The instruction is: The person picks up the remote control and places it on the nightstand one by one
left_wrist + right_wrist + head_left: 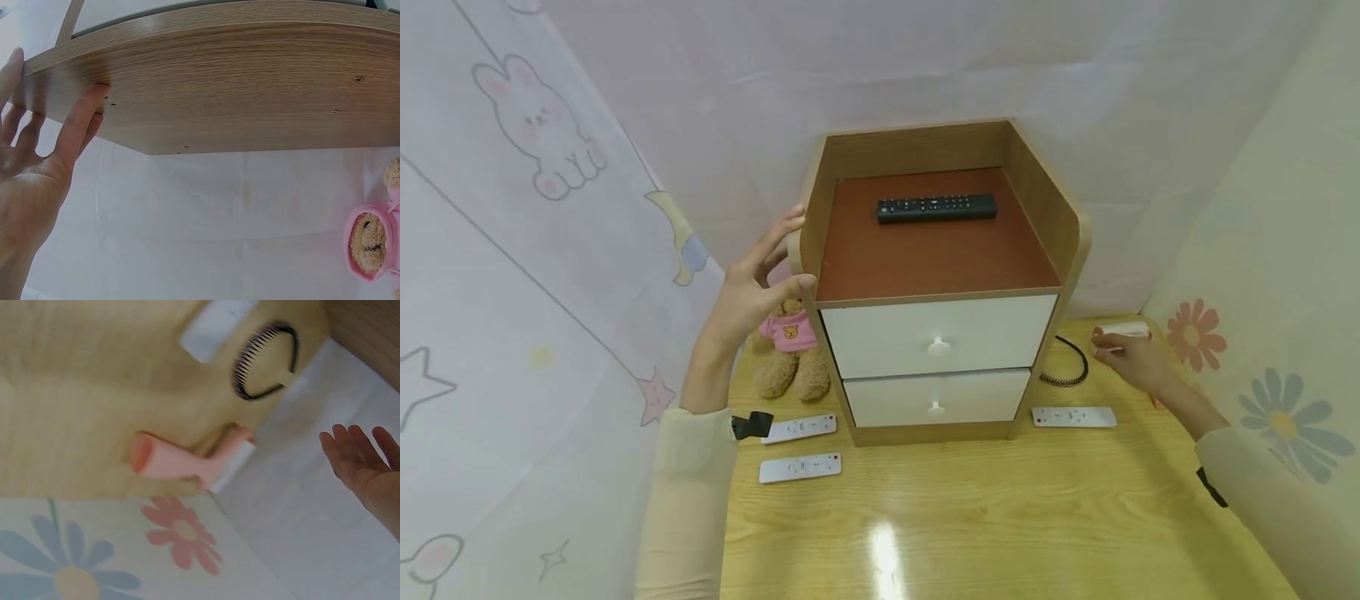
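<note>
Cabinet [936, 262] in wood tones stood near the middle of the table's far side, its two white drawers [880, 346] facing the person. On the left ran a pale cloth wall [550, 275] printed with a rabbit and stars. Next came the left hand [741, 300], its fingers spread apart, fingertips touching the cabinet's left side panel and the thumb at that panel's front edge. Below this hand, beside the cabinet, sat a teddy bear [790, 335] in a pink top, and in front of it two white remotes lay on the table [970, 517], the farther one [805, 427] near the cabinet's foot and the nearer one [801, 468] just in front. On the cabinet's reddish-brown top, between the raised sides, a black remote [936, 209] lay crosswise with its buttons up. Just right of the cabinet lay a dark toothed headband [1084, 362], and in front of that another white remote [1075, 417]. Farther right, a pink-handled implement [169, 459] with a white part lay near the corner, blurred in the right wrist view; the right hand [1131, 358] was above it, fingers loosely extended and holding nothing, with a red flower [1197, 336] and a blue-grey flower [1285, 425] printed on the cloth beyond
</note>
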The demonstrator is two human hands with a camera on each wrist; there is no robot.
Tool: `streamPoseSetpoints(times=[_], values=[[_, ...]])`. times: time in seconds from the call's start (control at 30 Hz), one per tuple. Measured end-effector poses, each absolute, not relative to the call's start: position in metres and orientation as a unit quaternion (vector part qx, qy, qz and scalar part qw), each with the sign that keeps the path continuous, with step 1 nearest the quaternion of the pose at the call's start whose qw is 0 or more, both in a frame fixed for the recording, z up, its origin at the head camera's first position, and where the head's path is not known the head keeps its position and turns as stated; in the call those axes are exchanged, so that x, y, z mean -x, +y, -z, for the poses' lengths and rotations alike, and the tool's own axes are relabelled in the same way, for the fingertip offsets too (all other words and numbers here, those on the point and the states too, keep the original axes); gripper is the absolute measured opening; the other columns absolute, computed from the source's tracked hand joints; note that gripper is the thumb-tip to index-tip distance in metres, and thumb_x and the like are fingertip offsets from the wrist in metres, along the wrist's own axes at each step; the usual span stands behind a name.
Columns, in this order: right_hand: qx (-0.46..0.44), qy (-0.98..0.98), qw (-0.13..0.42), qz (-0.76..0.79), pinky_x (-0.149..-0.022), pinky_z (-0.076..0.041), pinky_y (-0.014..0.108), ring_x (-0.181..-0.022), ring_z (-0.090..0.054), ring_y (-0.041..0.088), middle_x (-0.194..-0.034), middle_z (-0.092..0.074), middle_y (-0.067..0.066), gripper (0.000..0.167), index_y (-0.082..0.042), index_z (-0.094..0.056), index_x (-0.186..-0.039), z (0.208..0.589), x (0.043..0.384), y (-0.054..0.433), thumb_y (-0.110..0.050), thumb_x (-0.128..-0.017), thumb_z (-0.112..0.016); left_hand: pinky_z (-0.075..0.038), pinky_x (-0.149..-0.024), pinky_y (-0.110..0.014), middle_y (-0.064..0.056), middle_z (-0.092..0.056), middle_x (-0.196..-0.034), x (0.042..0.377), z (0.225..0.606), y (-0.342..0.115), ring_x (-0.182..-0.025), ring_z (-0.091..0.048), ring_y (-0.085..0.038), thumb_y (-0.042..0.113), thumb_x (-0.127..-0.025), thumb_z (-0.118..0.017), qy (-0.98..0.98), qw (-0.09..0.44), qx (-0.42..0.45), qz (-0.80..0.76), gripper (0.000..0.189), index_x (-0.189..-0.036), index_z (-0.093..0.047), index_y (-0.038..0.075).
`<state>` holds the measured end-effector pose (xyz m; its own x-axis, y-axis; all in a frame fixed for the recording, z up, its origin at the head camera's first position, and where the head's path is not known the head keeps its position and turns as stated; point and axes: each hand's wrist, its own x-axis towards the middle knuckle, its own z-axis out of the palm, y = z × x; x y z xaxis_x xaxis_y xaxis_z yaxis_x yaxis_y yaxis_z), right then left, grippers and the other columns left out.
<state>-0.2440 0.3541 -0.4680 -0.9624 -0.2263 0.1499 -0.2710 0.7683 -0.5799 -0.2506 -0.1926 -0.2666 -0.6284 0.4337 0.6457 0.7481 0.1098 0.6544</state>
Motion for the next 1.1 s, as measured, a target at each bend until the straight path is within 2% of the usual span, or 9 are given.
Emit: streamPoseSetpoints(times=[0.07,0.2,0.27,0.37,0.5,0.67,0.8,1.1], values=[[-0.143,-0.936,0.032,-0.321,-0.074,-0.055,0.055,-0.093,-0.063,0.049,-0.114,-0.058,0.038,0.044,0.019,-0.048,-0.128,0.489,0.241,0.356,-0.013,-0.098,-0.056,-0.027,-0.115,-0.049,-0.016,-0.029,-0.155,0.250,0.267,-0.193,-0.142,-0.028,-0.025,-0.020,-0.080,-0.065,-0.730,0.148,0.404,0.531,0.068,-0.141,-0.039,-0.004],[-0.131,-0.930,-0.009,-0.343,-0.075,-0.056,0.053,-0.094,-0.063,0.050,-0.114,-0.056,0.040,0.046,0.020,-0.048,-0.127,0.529,0.236,0.361,-0.012,-0.096,-0.059,-0.027,-0.115,-0.049,-0.015,-0.029,-0.155,0.250,0.267,-0.193,-0.143,-0.027,-0.024,-0.019,-0.081,-0.064,-0.731,0.146,0.402,0.532,0.069,-0.142,-0.038,-0.003],[-0.111,-0.935,-0.033,-0.334,-0.078,-0.055,0.053,-0.098,-0.060,0.052,-0.118,-0.055,0.040,0.043,0.018,-0.053,-0.122,0.544,0.232,0.363,-0.016,-0.096,-0.059,-0.026,-0.115,-0.049,-0.014,-0.029,-0.155,0.250,0.267,-0.193,-0.143,-0.027,-0.023,-0.019,-0.081,-0.064,-0.733,0.143,0.399,0.533,0.069,-0.142,-0.038,-0.003],[-0.093,-0.944,-0.048,-0.314,-0.082,-0.052,0.058,-0.104,-0.055,0.056,-0.122,-0.052,0.040,0.044,0.015,-0.054,-0.123,0.561,0.226,0.370,-0.019,-0.096,-0.060,-0.025,-0.116,-0.047,-0.013,-0.028,-0.156,0.250,0.268,-0.192,-0.143,-0.025,-0.022,-0.018,-0.082,-0.065,-0.734,0.134,0.396,0.535,0.068,-0.143,-0.038,-0.003],[-0.083,-0.949,-0.058,-0.298,-0.083,-0.048,0.065,-0.108,-0.049,0.061,-0.123,-0.049,0.042,0.047,0.014,-0.053,-0.125,0.573,0.220,0.376,-0.019,-0.094,-0.063,-0.024,-0.117,-0.045,-0.013,-0.028,-0.156,0.251,0.270,-0.192,-0.144,-0.025,-0.022,-0.017,-0.082,-0.065,-0.732,0.128,0.394,0.541,0.068,-0.143,-0.039,-0.003],[-0.076,-0.944,-0.094,-0.307,-0.083,-0.048,0.064,-0.110,-0.045,0.062,-0.124,-0.046,0.045,0.053,0.015,-0.050,-0.128,0.584,0.218,0.379,-0.019,-0.091,-0.067,-0.025,-0.117,-0.045,-0.016,-0.027,-0.156,0.252,0.271,-0.193,-0.144,-0.025,-0.024,-0.019,-0.081,-0.064,-0.723,0.131,0.402,0.547,0.068,-0.142,-0.038,-0.004],[-0.068,-0.938,-0.109,-0.322,-0.090,-0.043,0.066,-0.115,-0.041,0.062,-0.128,-0.042,0.045,0.056,0.015,-0.050,-0.128,0.591,0.217,0.377,-0.018,-0.088,-0.071,-0.025,-0.117,-0.044,-0.015,-0.028,-0.155,0.252,0.271,-0.194,-0.144,-0.024,-0.023,-0.018,-0.081,-0.065,-0.720,0.129,0.401,0.552,0.067,-0.142,-0.039,-0.003],[-0.085,-0.946,-0.075,-0.303,-0.090,-0.040,0.068,-0.112,-0.045,0.060,-0.122,-0.050,0.041,0.056,0.014,-0.056,-0.121,0.604,0.212,0.375,-0.011,-0.077,-0.079,-0.023,-0.117,-0.045,-0.013,-0.028,-0.156,0.251,0.271,-0.193,-0.144,-0.024,-0.021,-0.016,-0.082,-0.065,-0.728,0.125,0.392,0.548,0.066,-0.142,-0.039,-0.003]])
